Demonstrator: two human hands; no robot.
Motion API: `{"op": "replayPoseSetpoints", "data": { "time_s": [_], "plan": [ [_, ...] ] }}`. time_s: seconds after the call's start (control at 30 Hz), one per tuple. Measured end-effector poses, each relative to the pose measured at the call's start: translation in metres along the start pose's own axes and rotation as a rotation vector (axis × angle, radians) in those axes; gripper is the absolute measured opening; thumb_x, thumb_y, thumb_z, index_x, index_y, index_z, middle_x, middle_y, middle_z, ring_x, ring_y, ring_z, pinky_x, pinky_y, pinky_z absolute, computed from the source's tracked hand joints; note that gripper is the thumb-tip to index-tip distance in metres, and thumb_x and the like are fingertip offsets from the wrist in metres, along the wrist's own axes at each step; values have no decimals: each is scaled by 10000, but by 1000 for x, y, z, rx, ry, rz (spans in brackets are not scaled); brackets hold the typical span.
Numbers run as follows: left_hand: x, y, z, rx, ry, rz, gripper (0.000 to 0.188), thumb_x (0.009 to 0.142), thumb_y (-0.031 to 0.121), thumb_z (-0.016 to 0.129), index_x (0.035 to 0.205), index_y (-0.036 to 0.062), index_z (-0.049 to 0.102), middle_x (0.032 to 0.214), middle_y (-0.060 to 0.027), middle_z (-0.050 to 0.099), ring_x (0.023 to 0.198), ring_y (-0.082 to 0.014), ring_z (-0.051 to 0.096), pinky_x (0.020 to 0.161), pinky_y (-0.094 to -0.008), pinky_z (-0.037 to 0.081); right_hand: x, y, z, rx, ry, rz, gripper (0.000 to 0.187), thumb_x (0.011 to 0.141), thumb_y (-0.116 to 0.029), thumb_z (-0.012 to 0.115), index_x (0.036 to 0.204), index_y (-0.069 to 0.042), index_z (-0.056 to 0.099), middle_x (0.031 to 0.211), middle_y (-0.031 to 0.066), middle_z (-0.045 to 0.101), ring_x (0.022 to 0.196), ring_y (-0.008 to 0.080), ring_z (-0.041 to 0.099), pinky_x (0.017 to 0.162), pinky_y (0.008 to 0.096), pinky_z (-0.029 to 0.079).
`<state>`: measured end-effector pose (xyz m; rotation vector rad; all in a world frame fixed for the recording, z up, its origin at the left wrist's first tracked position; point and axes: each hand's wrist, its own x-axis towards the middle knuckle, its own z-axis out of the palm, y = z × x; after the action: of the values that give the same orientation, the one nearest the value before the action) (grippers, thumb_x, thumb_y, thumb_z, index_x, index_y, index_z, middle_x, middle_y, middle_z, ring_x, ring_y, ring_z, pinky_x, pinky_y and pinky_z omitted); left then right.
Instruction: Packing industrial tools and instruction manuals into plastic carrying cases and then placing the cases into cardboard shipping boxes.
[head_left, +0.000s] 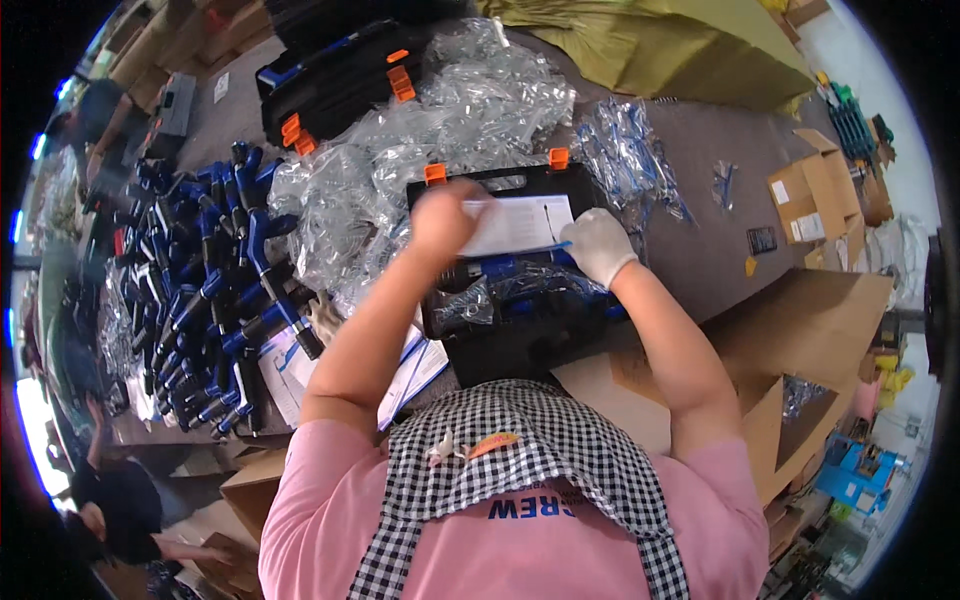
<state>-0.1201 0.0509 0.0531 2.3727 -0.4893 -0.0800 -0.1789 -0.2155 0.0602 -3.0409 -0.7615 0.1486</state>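
Observation:
An open black plastic case (530,345) with orange latches lies in front of me. Across its upper part is a white printed leaflet (520,225). My right hand (601,248), in a pale work glove, pinches the leaflet's right edge. My left hand (445,224) is bare and smeared by motion at the leaflet's left edge; its fingers cannot be made out. Below the leaflet, a blue part (498,266) shows inside the case, along with clear plastic-wrapped pieces (468,304).
Left lies a heap of blue-and-black tools (200,290), with more printed sheets (285,375) nearer me. Clear plastic bags (350,190) pile behind the case, beside another open black case (335,90). Cardboard boxes (808,195) stand right. Another person (120,505) is at lower left.

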Motion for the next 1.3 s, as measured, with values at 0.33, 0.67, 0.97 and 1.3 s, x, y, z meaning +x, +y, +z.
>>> {"op": "replayPoseSetpoints", "data": {
  "time_s": [0.33, 0.67, 0.97, 1.3],
  "plan": [
    [43, -125, 2, 251, 44, -539, 787, 728, 557, 722, 1281, 19, 566, 1251, -219, 590, 1182, -412, 537, 1003, -449, 445, -4, -36, -34, -158, -288, -11, 543, 757, -141, 603, 1295, -118, 532, 1341, 84, 514, 1316, 268, 417, 1139, 593, 191],
    [52, -108, 5, 333, -91, -511, 542, 799, 361, 726, 1217, 73, 536, 1224, -178, 615, 1097, -376, 616, 889, -469, 521, -14, -47, 19, -78, -91, -167, 203, 865, -209, 590, 1043, -125, 639, 1002, 62, 656, 1012, 253, 617, 866, 394, 452],
    [36, -94, 42, 45, 218, -805, 766, 727, 362, 820, 1240, -45, 422, 1231, -269, 552, 1123, -401, 591, 991, -440, 468, 4, -50, 9, -3, -182, -96, 378, 792, -406, 701, 958, -69, 656, 998, 124, 667, 1015, 296, 622, 889, 418, 454],
    [-1, -73, -25, -854, 256, -391, 455, 939, 418, 587, 893, -29, 659, 856, -45, 653, 821, -142, 568, 776, -291, 436, 5, -75, 3, 109, -226, 243, 597, 755, -616, 648, 934, -51, 718, 987, 161, 690, 938, 308, 660, 822, 404, 501]
  ]
}}
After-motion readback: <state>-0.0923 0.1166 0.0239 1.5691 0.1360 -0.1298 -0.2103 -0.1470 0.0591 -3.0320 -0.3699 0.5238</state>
